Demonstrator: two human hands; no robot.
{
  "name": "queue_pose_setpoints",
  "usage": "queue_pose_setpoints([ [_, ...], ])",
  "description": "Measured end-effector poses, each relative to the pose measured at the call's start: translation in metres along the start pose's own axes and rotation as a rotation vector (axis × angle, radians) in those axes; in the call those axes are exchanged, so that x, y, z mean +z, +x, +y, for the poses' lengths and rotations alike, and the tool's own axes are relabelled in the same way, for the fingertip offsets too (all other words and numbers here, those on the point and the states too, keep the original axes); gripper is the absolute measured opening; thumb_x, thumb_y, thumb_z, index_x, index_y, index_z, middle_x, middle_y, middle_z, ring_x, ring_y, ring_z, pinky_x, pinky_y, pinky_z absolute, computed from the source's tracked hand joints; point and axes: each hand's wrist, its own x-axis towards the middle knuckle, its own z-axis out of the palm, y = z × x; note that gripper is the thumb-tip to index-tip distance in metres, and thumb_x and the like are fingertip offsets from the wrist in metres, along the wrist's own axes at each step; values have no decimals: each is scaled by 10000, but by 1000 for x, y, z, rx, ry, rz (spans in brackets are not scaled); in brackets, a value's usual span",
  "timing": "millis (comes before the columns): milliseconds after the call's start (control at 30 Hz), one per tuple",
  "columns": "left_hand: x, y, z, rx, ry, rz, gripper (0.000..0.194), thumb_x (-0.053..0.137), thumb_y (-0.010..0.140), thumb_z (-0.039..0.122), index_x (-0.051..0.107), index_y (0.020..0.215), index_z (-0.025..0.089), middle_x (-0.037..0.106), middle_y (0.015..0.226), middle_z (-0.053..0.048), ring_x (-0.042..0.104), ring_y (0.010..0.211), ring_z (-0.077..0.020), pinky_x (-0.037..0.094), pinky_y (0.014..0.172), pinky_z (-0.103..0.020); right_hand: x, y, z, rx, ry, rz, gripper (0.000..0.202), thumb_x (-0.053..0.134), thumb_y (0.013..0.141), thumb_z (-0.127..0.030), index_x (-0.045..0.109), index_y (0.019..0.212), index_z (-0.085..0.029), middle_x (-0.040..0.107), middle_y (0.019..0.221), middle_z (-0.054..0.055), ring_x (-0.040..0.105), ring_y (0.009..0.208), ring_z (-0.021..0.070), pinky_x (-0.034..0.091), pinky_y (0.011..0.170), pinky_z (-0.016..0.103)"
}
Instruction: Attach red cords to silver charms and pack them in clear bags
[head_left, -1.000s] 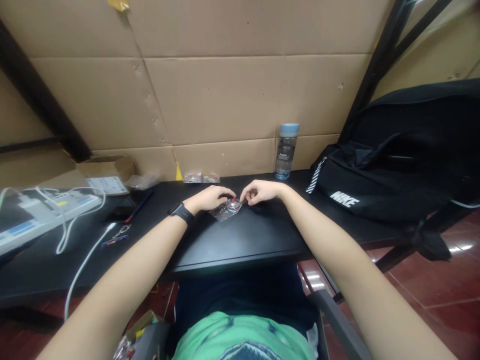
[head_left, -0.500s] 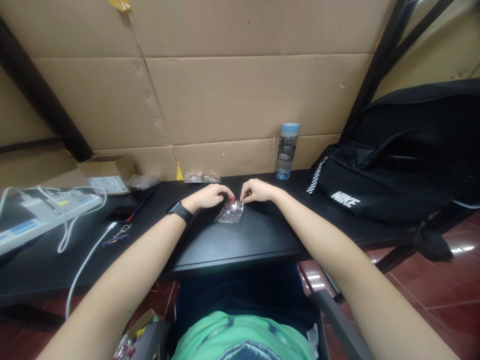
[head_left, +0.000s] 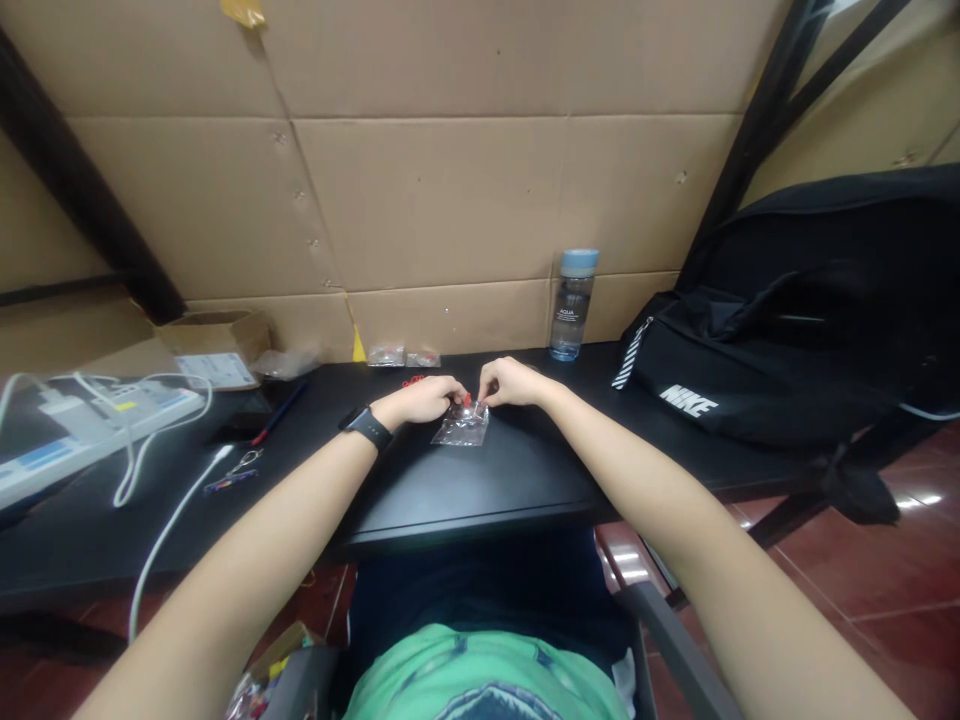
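A small clear plastic bag (head_left: pixel 460 430) lies on the black tabletop in front of me. At its upper right corner, the thumb and fingers of my right hand (head_left: pixel 511 382) are pinched on the plastic. My left hand (head_left: pixel 429 399), with a dark watch on its wrist, is closed at the bag's upper left. Its fingertips meet a small red piece (head_left: pixel 466 399) at the bag's mouth; the exact kind of piece is too small to tell. Just behind the left hand are more small red pieces (head_left: pixel 412 380), partly hidden by it.
Two small clear packets (head_left: pixel 386 356) rest against the cardboard wall. A water bottle (head_left: pixel 574 305) stands behind my right hand, with a black bag (head_left: pixel 750 350) to its right. On the left are a power strip (head_left: pixel 97 440), a cardboard box (head_left: pixel 217 348), and keys (head_left: pixel 238 470).
My left hand has shifted slightly right and its fingers have drawn in at the red piece. Red pieces now show behind it. The right hand has barely moved.
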Motion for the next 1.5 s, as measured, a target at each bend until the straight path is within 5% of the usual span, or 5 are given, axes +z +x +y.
queue_pose_setpoints([
  [433,7,8,-5,-3,-220,-59,450,440,752,8,773,1022,146,786,1007,-55,713,951,-169,531,924,-263,0,1,-2,3,-7,-6,108,831,731,-179,847,837,-192,754,866,24,657,785,153,446,718,225],
  [767,1,3,9,-45,-455,-54,247,644,880,300,813,989,156,806,1023,-67,733,978,-222,546,947,-319,-1,0,-4,12,-4,10,101,796,728,-139,836,805,-190,757,869,22,669,785,156,444,704,227],
  [1000,-15,-7,22,98,-392,-168,540,527,700,-9,799,1126,182,791,1132,-39,716,1086,-192,507,1026,-304,0,1,-1,4,-10,17,105,805,713,-130,838,793,-189,766,868,26,681,794,160,456,725,227],
  [1267,-8,-5,15,67,-393,-233,418,657,770,114,793,1157,189,778,990,-36,703,925,-196,528,888,-288,0,1,1,4,-18,7,106,808,725,-134,842,816,-177,759,875,33,678,788,153,461,728,221],
  [1500,0,-2,12,134,-283,-136,411,729,704,84,827,1058,268,621,1228,-51,607,1167,-222,455,1079,-311,-2,1,-2,23,-13,11,110,800,729,-120,839,816,-174,763,899,37,676,788,156,455,725,227],
])
